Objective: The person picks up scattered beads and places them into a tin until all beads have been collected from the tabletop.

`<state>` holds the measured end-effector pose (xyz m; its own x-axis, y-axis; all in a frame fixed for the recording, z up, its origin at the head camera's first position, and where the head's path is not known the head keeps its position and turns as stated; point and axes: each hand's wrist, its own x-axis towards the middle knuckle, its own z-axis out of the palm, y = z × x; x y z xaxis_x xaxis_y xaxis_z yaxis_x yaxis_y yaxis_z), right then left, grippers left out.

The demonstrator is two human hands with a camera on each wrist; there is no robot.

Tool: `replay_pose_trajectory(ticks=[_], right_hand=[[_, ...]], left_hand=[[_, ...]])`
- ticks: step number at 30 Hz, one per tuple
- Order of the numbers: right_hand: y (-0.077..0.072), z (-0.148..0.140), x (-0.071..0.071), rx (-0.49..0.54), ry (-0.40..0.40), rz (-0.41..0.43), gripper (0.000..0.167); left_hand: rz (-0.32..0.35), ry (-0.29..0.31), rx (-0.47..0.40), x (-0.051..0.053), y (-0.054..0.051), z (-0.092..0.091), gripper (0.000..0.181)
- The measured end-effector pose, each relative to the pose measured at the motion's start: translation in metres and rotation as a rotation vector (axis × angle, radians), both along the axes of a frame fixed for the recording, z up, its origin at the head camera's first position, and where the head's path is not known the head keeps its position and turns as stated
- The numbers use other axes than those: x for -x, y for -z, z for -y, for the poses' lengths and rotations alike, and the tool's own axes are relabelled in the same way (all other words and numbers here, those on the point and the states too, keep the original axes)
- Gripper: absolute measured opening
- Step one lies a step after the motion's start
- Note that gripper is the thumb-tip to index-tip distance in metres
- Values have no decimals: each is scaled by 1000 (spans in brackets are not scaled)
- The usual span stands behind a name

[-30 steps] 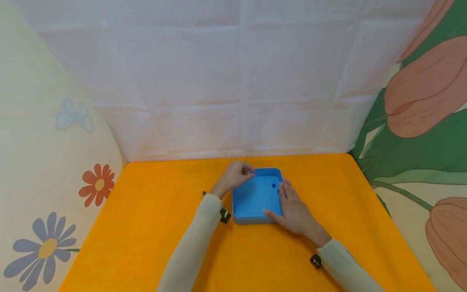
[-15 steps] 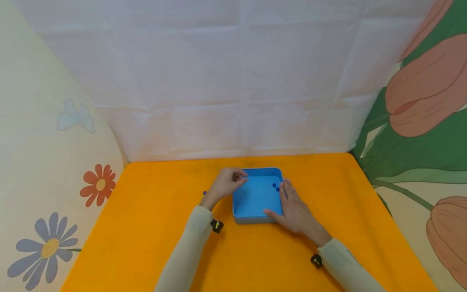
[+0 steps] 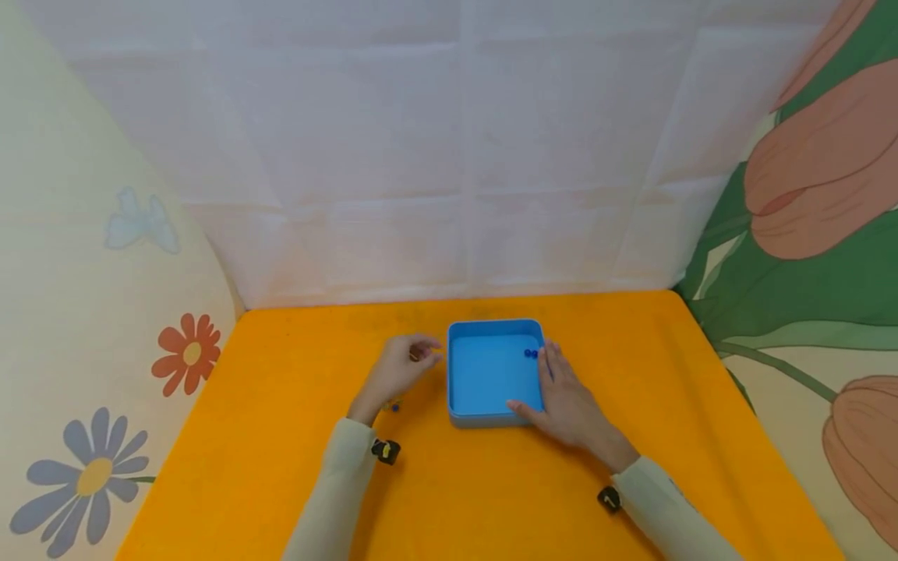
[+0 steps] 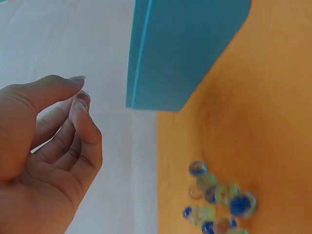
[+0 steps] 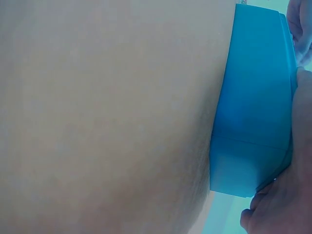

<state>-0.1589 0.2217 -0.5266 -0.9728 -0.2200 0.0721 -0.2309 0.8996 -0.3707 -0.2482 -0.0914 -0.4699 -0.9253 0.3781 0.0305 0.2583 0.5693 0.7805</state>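
Note:
A square blue box [image 3: 494, 378] with no lid stands on the orange table. Two small blue marbles [image 3: 528, 353] lie inside near its right wall. My right hand [image 3: 571, 405] rests on the box's right front corner, fingers fairly straight along the right rim and thumb over the front rim. Left of the box, my left hand [image 3: 400, 370] hovers with loosely curled fingers; in the left wrist view no object shows between thumb and fingertips. Several glass marbles [image 4: 214, 192], clear with blue and yellow, lie on the table below it; in the head view the hand and wrist partly cover them.
The orange tabletop [image 3: 281, 389] runs back to a white hanging sheet [image 3: 456, 195]. Flower-printed cloths stand on the left [image 3: 91, 312] and right [image 3: 793, 312].
My left hand has moved left from over the box's far left corner to beside the box. The right hand has stayed on the box. The two marbles inside have shifted slightly.

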Motion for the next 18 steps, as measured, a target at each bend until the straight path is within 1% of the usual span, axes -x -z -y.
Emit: replay_pose_trajectory(ticks=[3,6,12,18], right_hand=[[1,0,0,1,2,1,116],[2,0,0,-2,6,1,116],[1,1,1,4,7,10,117],[2,1,1,-13,8,12,117]], left_hand=[[-8,-28,9,-2,2,14,26],[-7,-43,5,-5,6,25,27],[6,-79,5,-13,16,45,18],[43,-110,21,-22,26,61,14]])
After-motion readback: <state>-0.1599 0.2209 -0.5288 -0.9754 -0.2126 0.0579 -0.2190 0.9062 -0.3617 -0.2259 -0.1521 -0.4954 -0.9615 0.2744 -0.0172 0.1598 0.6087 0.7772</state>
